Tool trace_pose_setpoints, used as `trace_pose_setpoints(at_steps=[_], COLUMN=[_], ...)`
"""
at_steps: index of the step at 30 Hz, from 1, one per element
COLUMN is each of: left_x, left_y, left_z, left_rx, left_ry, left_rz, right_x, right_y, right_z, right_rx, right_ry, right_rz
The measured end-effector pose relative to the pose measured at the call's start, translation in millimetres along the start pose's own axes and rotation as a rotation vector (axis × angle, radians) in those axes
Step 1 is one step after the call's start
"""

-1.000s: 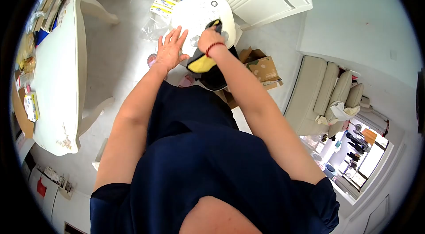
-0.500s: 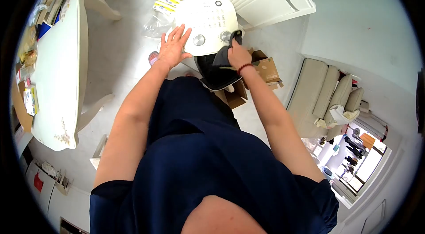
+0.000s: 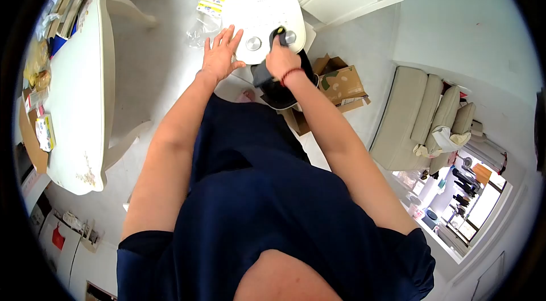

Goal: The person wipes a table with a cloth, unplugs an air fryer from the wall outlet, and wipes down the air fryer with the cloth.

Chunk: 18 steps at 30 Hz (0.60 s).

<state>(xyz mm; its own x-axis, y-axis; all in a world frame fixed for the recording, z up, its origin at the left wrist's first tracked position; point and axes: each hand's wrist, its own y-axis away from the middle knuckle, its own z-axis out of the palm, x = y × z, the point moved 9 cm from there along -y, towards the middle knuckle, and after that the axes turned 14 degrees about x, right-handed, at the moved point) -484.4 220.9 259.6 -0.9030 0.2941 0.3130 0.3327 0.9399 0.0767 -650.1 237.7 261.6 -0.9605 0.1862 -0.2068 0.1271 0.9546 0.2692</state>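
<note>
A white countertop appliance [image 3: 261, 16], like an air fryer, stands in front of me with printed markings, a left silver knob [image 3: 253, 43] and a right silver knob [image 3: 290, 37]. Its black lower part [image 3: 284, 96] shows on the near side. My left hand [image 3: 219, 59] rests with spread fingers against the appliance's left edge. In my right hand [image 3: 282, 62] is a dark grey cloth [image 3: 262, 75], bunched and pressed on the panel between the knobs. A yellowish patch shows at the cloth's upper end. The fingertips are partly hidden by the cloth.
Yellow-and-white packs [image 3: 211, 3] and clear plastic [image 3: 202, 31] lie behind the appliance to the left. An opened cardboard box [image 3: 344, 85] stands at right. A white table [image 3: 79, 102] is on the left, a beige sofa [image 3: 401, 119] on the right.
My right hand and the cloth have moved left from the right knob to the panel between the knobs, uncovering part of that knob. My left hand stays at the left edge.
</note>
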Motion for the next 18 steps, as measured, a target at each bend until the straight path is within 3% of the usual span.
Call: trace_pose_setpoints(at_steps=[5,11,18], left_x=[-1,-4,-4], left_y=[0,0,1], left_z=[-2,0,2], left_rx=[-0.027,-0.015,-0.022], left_ry=[0.022,0.062,0.089], left_rz=[-0.014,-0.003,0.001], right_x=[7,-6,-3], right_y=[30,-43,23], right_z=[4,-8,3], right_rx=[-0.112,-0.006,-0.089], right_ry=[-0.026,-0.043,-0.128], right_rz=[-0.007,0.053,-0.104])
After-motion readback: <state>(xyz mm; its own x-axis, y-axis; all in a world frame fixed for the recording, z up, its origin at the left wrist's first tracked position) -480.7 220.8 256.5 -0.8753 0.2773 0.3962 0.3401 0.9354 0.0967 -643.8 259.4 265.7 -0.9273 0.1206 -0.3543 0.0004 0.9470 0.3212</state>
